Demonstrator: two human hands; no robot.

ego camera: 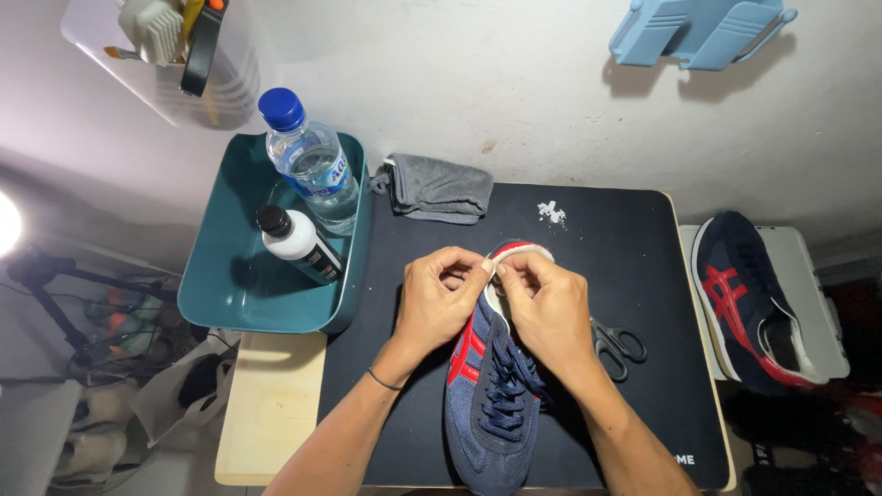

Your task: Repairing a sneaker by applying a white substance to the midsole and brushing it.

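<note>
While resting on the black desk mat (pixel 625 276), a navy suede sneaker with red stripes (pixel 491 395) has its white padded heel collar pinched by left hand (pixel 439 298) and right hand (pixel 548 308), each grip pressed together; steel scissors (pixel 617 344) lie beside.

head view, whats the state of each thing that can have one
left hand: pinching the heel rim of the shoe
right hand: pinching the same rim
navy shoe: on the mat, laced, heel away from the person
second shoe: lying on its side at the right
water bottle: capped, upright in the teal tub
white bottle: capped, leaning in the tub
scissors: closed, on the mat
grey cloth: crumpled
</note>
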